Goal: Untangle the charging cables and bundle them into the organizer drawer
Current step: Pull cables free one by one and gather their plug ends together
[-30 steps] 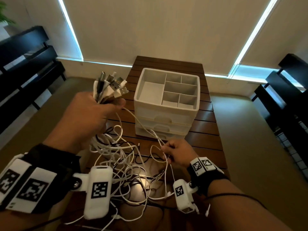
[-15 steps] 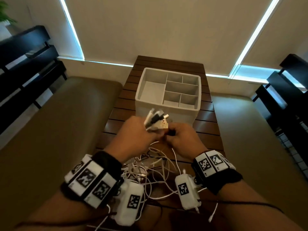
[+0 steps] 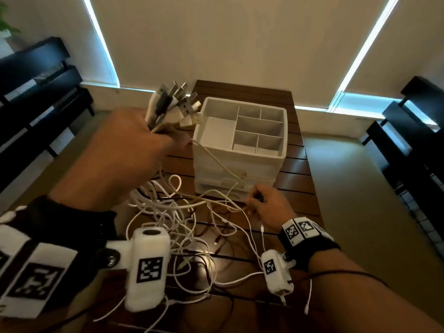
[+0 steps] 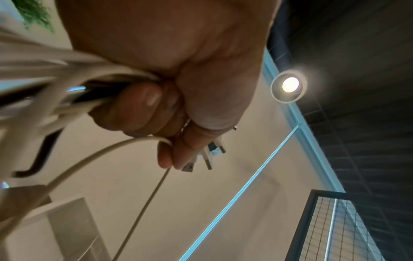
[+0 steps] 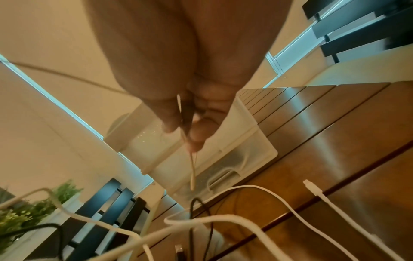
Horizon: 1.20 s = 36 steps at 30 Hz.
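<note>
My left hand (image 3: 134,150) is raised left of the white organizer (image 3: 240,150) and grips a bunch of cable plugs (image 3: 173,106), mostly white USB ends that fan out above the fist. In the left wrist view the fingers (image 4: 143,109) curl round the cables (image 4: 67,77). A tangle of white and dark cables (image 3: 182,219) hangs from that fist onto the wooden table (image 3: 298,195). My right hand (image 3: 266,203) sits low in front of the organizer's drawers and pinches one thin cream cable (image 5: 192,169), which runs taut up to the left hand.
The organizer's top tray (image 3: 259,131) has several empty compartments; the drawer (image 5: 223,166) below is closed. Loose white cable ends (image 5: 312,190) lie on the table near me. Dark benches (image 3: 408,140) flank the table on both sides. A plant (image 5: 26,211) stands at the left.
Half a second ago both hands met in front of the organizer. Now the left hand has lifted the plug bunch up and left, and the right hand has dropped low, drawing one cable taut.
</note>
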{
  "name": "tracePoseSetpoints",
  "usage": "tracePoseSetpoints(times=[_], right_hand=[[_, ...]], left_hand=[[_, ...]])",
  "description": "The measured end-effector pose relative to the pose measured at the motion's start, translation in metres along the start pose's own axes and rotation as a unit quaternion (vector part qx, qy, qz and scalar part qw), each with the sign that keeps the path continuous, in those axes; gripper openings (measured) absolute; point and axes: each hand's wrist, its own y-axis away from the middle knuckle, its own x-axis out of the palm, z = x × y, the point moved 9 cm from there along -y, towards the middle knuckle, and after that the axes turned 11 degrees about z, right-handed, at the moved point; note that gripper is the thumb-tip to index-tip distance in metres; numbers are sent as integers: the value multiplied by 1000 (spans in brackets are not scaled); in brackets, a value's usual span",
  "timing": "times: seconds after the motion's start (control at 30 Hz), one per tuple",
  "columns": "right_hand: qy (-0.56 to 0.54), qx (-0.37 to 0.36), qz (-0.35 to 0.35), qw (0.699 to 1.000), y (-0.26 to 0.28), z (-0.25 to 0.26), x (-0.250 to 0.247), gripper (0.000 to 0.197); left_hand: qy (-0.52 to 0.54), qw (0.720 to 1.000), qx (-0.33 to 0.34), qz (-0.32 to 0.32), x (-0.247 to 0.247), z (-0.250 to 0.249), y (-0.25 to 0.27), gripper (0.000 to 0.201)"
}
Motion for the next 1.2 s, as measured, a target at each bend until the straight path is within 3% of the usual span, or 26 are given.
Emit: tracePoseSetpoints(times=[0.13, 0.27, 0.33, 0.43, 0.57, 0.7, 0.77, 0.83, 0.9, 0.97, 1.03, 1.2], right_hand=[[-47, 9, -163, 985, 12, -4, -38, 9], [-71, -16, -172, 982, 23, 10, -49, 5], [-135, -19, -178, 974, 31, 14, -54, 1], [-194, -33, -115, 974, 39, 25, -47, 6], [-273, -38, 12, 961, 50, 36, -20, 5], [-309, 55, 218, 924, 74, 23, 54, 5], [-241, 127, 340, 900, 96, 11, 98, 8], [-60, 154, 419, 893, 103, -5, 119, 11], [130, 112, 392, 904, 79, -16, 119, 16], [234, 42, 300, 924, 45, -12, 115, 23], [247, -2, 252, 936, 22, -7, 126, 31], [294, -40, 290, 910, -2, -15, 186, 47]], left_hand=[[30, 999, -8, 34, -5, 8, 1, 15], [25, 997, -57, 42, -2, 30, -1, 17], [25, 995, -79, 59, 3, 39, 0, 17], [37, 993, -89, 72, 7, 46, 3, 23], [84, 988, -105, 80, 10, 56, 1, 14], [75, 984, -119, 108, 12, 58, -1, 14], [71, 979, -139, 132, 16, 61, 0, 19], [52, 973, -160, 160, 22, 66, 3, 20], [31, 965, -175, 195, 29, 72, 8, 18], [31, 956, -184, 228, 36, 77, 13, 19], [26, 951, -192, 241, 39, 81, 17, 18], [14, 946, -211, 244, 37, 89, 18, 20]])
